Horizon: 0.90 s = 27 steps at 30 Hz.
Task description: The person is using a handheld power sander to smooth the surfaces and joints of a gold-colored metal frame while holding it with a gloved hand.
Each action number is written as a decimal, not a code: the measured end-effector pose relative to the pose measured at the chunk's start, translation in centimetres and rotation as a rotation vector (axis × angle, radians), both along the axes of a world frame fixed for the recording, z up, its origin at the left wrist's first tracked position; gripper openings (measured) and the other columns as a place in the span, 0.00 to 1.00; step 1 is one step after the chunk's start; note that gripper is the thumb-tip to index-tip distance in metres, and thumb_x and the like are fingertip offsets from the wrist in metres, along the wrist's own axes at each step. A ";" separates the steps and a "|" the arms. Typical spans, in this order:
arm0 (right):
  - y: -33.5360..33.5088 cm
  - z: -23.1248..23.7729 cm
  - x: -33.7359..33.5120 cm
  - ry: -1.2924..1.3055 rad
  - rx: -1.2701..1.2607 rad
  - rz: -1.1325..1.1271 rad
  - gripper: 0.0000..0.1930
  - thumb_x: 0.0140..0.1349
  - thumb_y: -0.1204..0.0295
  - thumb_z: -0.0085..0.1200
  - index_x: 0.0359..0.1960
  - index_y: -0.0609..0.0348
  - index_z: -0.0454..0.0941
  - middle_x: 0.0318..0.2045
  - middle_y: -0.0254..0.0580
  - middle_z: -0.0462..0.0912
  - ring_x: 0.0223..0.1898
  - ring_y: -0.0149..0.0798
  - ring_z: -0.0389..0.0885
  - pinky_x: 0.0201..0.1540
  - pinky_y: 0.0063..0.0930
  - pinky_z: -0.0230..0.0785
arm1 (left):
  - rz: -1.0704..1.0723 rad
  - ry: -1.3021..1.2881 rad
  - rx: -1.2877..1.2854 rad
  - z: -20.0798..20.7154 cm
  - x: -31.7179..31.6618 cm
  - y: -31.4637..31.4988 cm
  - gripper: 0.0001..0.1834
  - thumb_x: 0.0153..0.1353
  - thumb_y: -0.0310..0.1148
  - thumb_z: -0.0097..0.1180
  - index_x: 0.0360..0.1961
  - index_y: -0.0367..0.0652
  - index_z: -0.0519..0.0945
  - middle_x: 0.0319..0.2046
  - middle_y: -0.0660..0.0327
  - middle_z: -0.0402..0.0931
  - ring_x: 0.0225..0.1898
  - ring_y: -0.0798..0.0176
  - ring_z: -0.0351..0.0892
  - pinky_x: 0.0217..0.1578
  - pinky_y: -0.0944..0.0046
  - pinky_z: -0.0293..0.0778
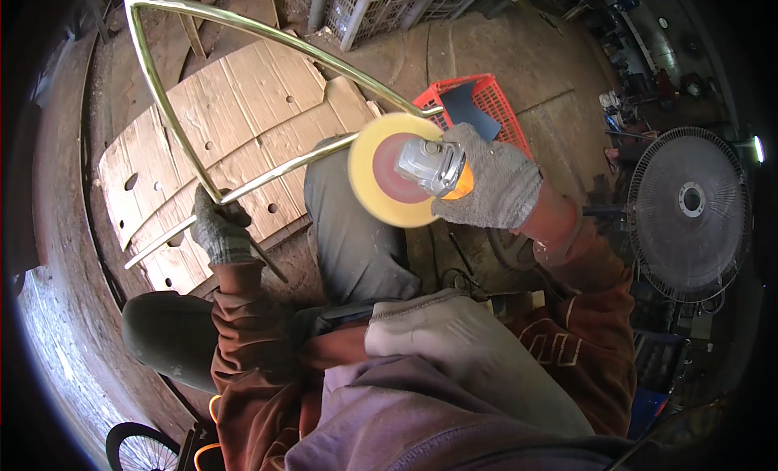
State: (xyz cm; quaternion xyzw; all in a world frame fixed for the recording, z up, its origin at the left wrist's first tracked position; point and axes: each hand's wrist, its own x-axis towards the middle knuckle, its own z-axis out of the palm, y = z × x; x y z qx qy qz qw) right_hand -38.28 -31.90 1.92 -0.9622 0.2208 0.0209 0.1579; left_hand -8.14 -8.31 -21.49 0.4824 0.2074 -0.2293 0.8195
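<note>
A shiny brass-coloured bicycle frame [275, 35] lies across my raised knee. My left hand [220, 228], in a grey work glove, is closed around the frame where its tubes meet, with thinner tube ends sticking out past the glove. In my right hand [496, 177], also gloved, is an angle grinder [431, 164] with a grey metal head and an orange-yellow body. Its round yellow disc [369, 159] has a reddish middle and looks smeared, as if spinning. The disc overlaps the lower tube near my knee; whether it touches the metal I cannot tell.
Flattened cardboard [235, 114] covers the floor ahead on the left. A red plastic crate [506, 114] with a dark sheet in it stands beyond the grinder. Grey crates [369, 17] line the far side. A large fan [689, 199] stands at right, a spoked wheel [142, 451] at lower left.
</note>
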 end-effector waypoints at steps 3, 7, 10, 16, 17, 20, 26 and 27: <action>0.1 0.2 0.2 0.017 -0.026 0.003 0.39 0.48 0.54 0.73 0.59 0.58 0.71 0.43 0.57 0.85 0.42 0.61 0.85 0.46 0.51 0.78 | -0.018 -0.014 -0.042 -0.5 0.1 0.4 0.24 0.71 0.51 0.58 0.24 0.44 0.76 0.10 0.65 0.66 0.09 0.68 0.64 0.08 0.67 0.55; 0.6 0.9 0.5 0.074 -0.044 -0.030 0.39 0.49 0.53 0.73 0.59 0.58 0.70 0.42 0.57 0.85 0.42 0.61 0.86 0.46 0.51 0.78 | -0.009 -0.019 -0.053 -1.3 0.4 0.7 0.22 0.71 0.50 0.59 0.26 0.45 0.77 0.12 0.65 0.67 0.09 0.68 0.64 0.08 0.68 0.56; 0.9 0.8 0.2 0.086 0.006 -0.064 0.40 0.49 0.52 0.73 0.60 0.58 0.70 0.42 0.57 0.85 0.42 0.61 0.86 0.46 0.52 0.78 | 0.031 0.049 0.028 -1.1 0.4 0.2 0.24 0.71 0.54 0.56 0.26 0.45 0.76 0.10 0.68 0.63 0.09 0.69 0.62 0.10 0.68 0.54; 0.6 0.0 0.1 0.046 0.101 -0.063 0.40 0.49 0.51 0.73 0.60 0.57 0.70 0.42 0.57 0.84 0.43 0.62 0.85 0.47 0.51 0.77 | -0.080 -0.032 -0.135 -2.4 0.9 1.4 0.21 0.71 0.51 0.59 0.29 0.45 0.78 0.15 0.63 0.73 0.11 0.67 0.68 0.09 0.67 0.58; 0.4 -0.2 0.1 0.035 0.111 -0.066 0.40 0.49 0.51 0.74 0.60 0.58 0.70 0.42 0.57 0.84 0.43 0.62 0.85 0.48 0.51 0.77 | -0.073 -0.039 -0.127 -2.6 1.0 1.4 0.21 0.71 0.51 0.59 0.29 0.45 0.78 0.15 0.63 0.73 0.11 0.67 0.68 0.09 0.67 0.58; 0.2 0.1 0.6 0.046 0.103 -0.082 0.39 0.47 0.58 0.78 0.59 0.51 0.68 0.45 0.50 0.86 0.48 0.58 0.86 0.50 0.45 0.79 | -0.046 -0.051 -0.103 -2.9 1.0 1.5 0.22 0.71 0.52 0.59 0.29 0.44 0.78 0.15 0.63 0.73 0.10 0.67 0.68 0.09 0.67 0.57; 0.1 0.0 0.7 0.056 0.090 -0.103 0.40 0.46 0.57 0.79 0.59 0.51 0.69 0.46 0.51 0.86 0.50 0.58 0.86 0.51 0.46 0.79 | -0.025 -0.028 -0.082 -1.1 0.5 1.1 0.21 0.71 0.51 0.59 0.29 0.45 0.77 0.15 0.63 0.72 0.10 0.67 0.68 0.09 0.67 0.56; 0.2 0.1 0.7 0.061 0.086 -0.106 0.40 0.46 0.57 0.79 0.59 0.51 0.69 0.46 0.51 0.86 0.50 0.58 0.86 0.52 0.46 0.79 | -0.020 -0.032 -0.078 -0.7 0.3 1.0 0.21 0.71 0.51 0.59 0.29 0.45 0.77 0.15 0.63 0.72 0.10 0.67 0.68 0.09 0.67 0.55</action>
